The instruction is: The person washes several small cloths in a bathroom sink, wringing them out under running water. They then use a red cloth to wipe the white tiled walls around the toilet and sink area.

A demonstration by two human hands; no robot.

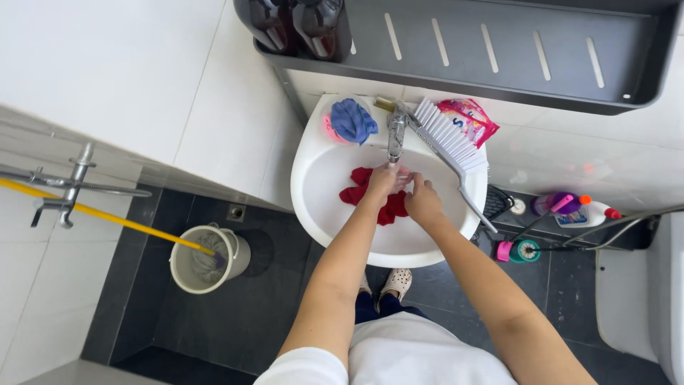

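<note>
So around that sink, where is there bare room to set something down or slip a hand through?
The near half of the white basin is bare, below the red cloth that both hands, left hand and right hand, hold under the faucet. The back rim is crowded: blue cloth, white scrub brush, pink packet. Dark floor between bucket and basin is open.

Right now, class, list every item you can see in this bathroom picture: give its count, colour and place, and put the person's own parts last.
Sink: one, white, centre.
Tap: one, silver, back of sink.
Red cloth: one, in the sink under the hands.
Blue cloth: one, sink's back rim.
Brush: one, white, across sink's right rim.
Packet: one, pink, behind brush.
Bucket: one, pale, floor left.
Shelf: one, dark grey, wall.
Bottles: two, right ledge.
Left hand: grip on red cloth.
Right hand: on red cloth.
</note>
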